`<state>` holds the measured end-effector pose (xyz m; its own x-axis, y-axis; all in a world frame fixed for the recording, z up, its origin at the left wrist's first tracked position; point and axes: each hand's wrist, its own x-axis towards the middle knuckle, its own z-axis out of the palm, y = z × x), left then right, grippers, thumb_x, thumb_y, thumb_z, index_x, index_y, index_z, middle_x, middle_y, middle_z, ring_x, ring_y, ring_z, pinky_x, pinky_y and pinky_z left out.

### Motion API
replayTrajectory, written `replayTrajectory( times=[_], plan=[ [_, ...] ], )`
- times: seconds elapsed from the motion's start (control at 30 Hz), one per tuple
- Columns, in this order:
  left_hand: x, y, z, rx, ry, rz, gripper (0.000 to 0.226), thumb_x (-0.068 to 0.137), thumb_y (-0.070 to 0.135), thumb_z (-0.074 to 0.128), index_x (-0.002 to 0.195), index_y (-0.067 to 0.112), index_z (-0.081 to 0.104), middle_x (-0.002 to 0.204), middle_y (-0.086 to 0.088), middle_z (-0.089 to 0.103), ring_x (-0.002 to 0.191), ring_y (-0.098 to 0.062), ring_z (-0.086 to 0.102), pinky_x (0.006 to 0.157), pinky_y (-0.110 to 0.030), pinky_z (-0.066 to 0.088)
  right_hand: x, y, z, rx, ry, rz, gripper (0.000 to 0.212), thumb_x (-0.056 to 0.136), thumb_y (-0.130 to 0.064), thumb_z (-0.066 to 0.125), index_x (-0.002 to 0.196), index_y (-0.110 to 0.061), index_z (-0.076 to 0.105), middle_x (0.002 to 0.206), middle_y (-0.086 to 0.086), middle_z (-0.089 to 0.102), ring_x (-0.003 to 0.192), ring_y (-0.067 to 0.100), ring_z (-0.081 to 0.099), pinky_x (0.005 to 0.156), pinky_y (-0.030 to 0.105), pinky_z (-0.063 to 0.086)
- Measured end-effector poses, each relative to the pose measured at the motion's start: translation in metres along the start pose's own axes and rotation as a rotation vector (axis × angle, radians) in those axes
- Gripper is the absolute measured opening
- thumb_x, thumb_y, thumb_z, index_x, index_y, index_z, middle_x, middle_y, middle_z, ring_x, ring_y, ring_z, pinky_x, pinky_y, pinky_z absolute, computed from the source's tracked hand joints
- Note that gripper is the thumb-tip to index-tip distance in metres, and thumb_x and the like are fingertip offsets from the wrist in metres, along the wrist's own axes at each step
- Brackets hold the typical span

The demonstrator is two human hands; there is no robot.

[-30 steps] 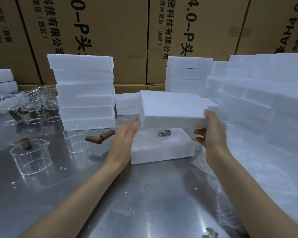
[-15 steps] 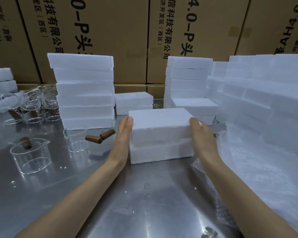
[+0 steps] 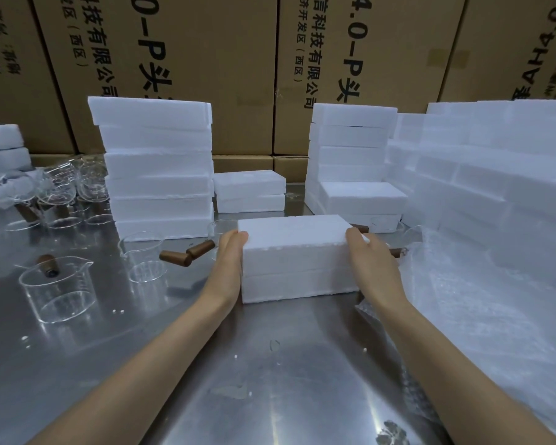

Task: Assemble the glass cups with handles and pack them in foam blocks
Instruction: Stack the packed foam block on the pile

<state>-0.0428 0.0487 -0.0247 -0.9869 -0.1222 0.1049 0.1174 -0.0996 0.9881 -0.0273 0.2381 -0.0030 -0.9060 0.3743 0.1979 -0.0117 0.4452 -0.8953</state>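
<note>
Head-camera view of a steel packing table [image 3: 270,380]: at left, a handled glass cup [image 3: 57,284] and a bare one [image 3: 143,258] stand beside two loose wooden handles [image 3: 187,253], apparently awaiting assembly. At centre, the left hand [image 3: 228,264] and right hand [image 3: 371,261] press flat, fingers straight, on opposite ends of a closed foam block pair [image 3: 297,261], seemingly squaring lid on base. Stacked foam blocks [image 3: 495,175] fill the right.
</note>
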Motion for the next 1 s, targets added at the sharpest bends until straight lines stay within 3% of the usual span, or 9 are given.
replayTrajectory(
  times=[0.1, 0.2, 0.37, 0.53, 0.63, 0.73, 0.8, 0.9, 1.0],
  plan=[
    [0.001, 0.001, 0.000, 0.000, 0.004, -0.005, 0.019, 0.100, 0.027, 0.039, 0.099, 0.018, 0.056, 0.115, -0.008, 0.056, 0.109, -0.021, 0.052, 0.099, -0.035, 0.038, -0.002, 0.000, 0.000, -0.017, 0.010, 0.000, 0.030, 0.093, -0.041, 0.033, 0.098, -0.018, 0.052, 0.095, 0.000, 0.052, 0.087, 0.020, 0.046, 0.068, 0.034, 0.032],
    [0.000, 0.002, 0.000, 0.002, 0.018, -0.006, 0.021, 0.100, 0.028, 0.039, 0.098, 0.020, 0.058, 0.114, -0.004, 0.057, 0.106, -0.019, 0.053, 0.089, -0.028, 0.042, -0.002, 0.000, 0.000, -0.012, 0.004, 0.021, 0.026, 0.093, -0.041, 0.034, 0.099, -0.021, 0.049, 0.097, 0.001, 0.051, 0.088, 0.021, 0.044, 0.066, 0.033, 0.032],
    [-0.001, -0.002, 0.003, -0.027, 0.040, -0.182, 0.057, 0.097, 0.052, 0.038, 0.144, 0.020, 0.041, 0.147, -0.001, 0.044, 0.136, -0.021, 0.039, 0.115, -0.043, 0.027, 0.001, 0.000, 0.002, 0.005, -0.012, 0.044, 0.038, 0.091, -0.043, 0.036, 0.107, -0.015, 0.056, 0.104, 0.003, 0.056, 0.091, 0.022, 0.049, 0.061, 0.031, 0.033],
    [-0.010, 0.003, 0.010, -0.087, 0.080, -0.271, 0.057, 0.096, 0.052, 0.041, 0.142, 0.018, 0.044, 0.141, -0.007, 0.050, 0.130, -0.028, 0.046, 0.112, -0.047, 0.032, 0.008, 0.000, 0.001, 0.153, -0.061, 0.122, 0.029, 0.090, -0.038, 0.040, 0.095, -0.014, 0.055, 0.097, 0.003, 0.055, 0.089, 0.022, 0.049, 0.071, 0.033, 0.036],
    [-0.018, 0.020, 0.022, -0.087, 0.052, -0.258, 0.043, 0.097, 0.048, 0.039, 0.127, 0.022, 0.056, 0.124, -0.007, 0.062, 0.114, -0.027, 0.057, 0.105, -0.049, 0.041, 0.014, -0.006, -0.006, 0.255, -0.047, 0.148, 0.025, 0.088, -0.033, 0.042, 0.073, -0.015, 0.051, 0.081, -0.001, 0.054, 0.079, 0.020, 0.049, 0.072, 0.036, 0.040],
    [-0.012, 0.047, 0.038, -0.048, 0.044, -0.165, 0.030, 0.098, 0.047, 0.037, 0.095, 0.030, 0.061, 0.103, -0.001, 0.066, 0.099, -0.021, 0.060, 0.100, -0.044, 0.045, 0.029, -0.022, -0.021, 0.310, 0.002, 0.126, 0.022, 0.088, -0.035, 0.042, 0.074, -0.021, 0.050, 0.079, -0.001, 0.053, 0.070, 0.017, 0.049, 0.054, 0.027, 0.039],
    [0.003, 0.069, 0.052, -0.042, 0.037, -0.116, 0.031, 0.098, 0.046, 0.036, 0.084, 0.030, 0.058, 0.091, 0.004, 0.064, 0.092, -0.017, 0.060, 0.093, -0.039, 0.047, 0.046, -0.037, -0.035, 0.335, 0.042, 0.099, 0.022, 0.087, -0.037, 0.043, 0.074, -0.020, 0.049, 0.074, -0.002, 0.049, 0.067, 0.017, 0.046, 0.057, 0.025, 0.036],
    [0.035, 0.090, 0.077, -0.095, -0.086, -0.065, 0.035, 0.098, 0.041, 0.037, 0.107, 0.021, 0.064, 0.103, -0.003, 0.068, 0.092, -0.019, 0.062, 0.086, -0.036, 0.051, 0.081, -0.056, -0.055, 0.403, 0.070, 0.072, 0.018, 0.087, -0.035, 0.043, 0.084, -0.019, 0.050, 0.083, -0.002, 0.050, 0.078, 0.018, 0.048, 0.065, 0.029, 0.038],
    [0.066, 0.097, 0.098, -0.131, -0.182, -0.068, 0.041, 0.096, 0.036, 0.046, 0.125, 0.012, 0.061, 0.101, -0.003, 0.069, 0.077, -0.013, 0.061, 0.065, -0.026, 0.046, 0.117, -0.060, -0.068, 0.461, 0.118, 0.112, 0.028, 0.087, -0.032, 0.044, 0.108, -0.014, 0.048, 0.101, 0.002, 0.049, 0.089, 0.020, 0.048, 0.077, 0.033, 0.039]
  ],
)
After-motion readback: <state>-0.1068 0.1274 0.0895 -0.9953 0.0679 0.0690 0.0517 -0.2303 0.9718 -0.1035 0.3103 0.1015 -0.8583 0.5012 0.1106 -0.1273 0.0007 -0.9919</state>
